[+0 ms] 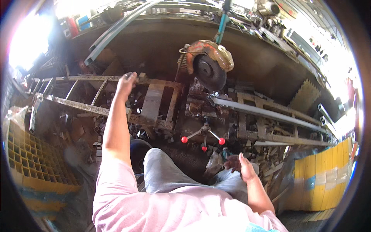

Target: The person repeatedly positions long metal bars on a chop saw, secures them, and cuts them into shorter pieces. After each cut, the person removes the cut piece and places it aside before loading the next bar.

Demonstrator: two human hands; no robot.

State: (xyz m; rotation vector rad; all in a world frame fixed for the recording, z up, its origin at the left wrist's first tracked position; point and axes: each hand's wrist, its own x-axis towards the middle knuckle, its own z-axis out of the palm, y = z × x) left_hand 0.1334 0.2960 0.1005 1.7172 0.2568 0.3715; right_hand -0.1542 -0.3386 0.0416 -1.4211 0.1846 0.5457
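Observation:
My left arm stretches forward over a steel roller-style frame (101,92). At its far rail my left hand (127,84) is closed, its fingers curled round something too small to make out. Right beside it a small pale block (142,76) sits on the rail. My right hand (243,166) hovers above my right thigh with the thumb up and apart from the fingers; it holds nothing I can see, and its palm side is dark. In front of me stands an orange cut-off saw (208,58) with a dark disc. Below it is a clamp handle (205,133) with red knobs.
A long metal bar (270,111) runs from the saw bed to the right over another frame. Yellow stacked tubes stand left (34,158) and right (322,174). A dark bucket (139,152) is beside my left leg. Short offcuts litter the ground under the frames.

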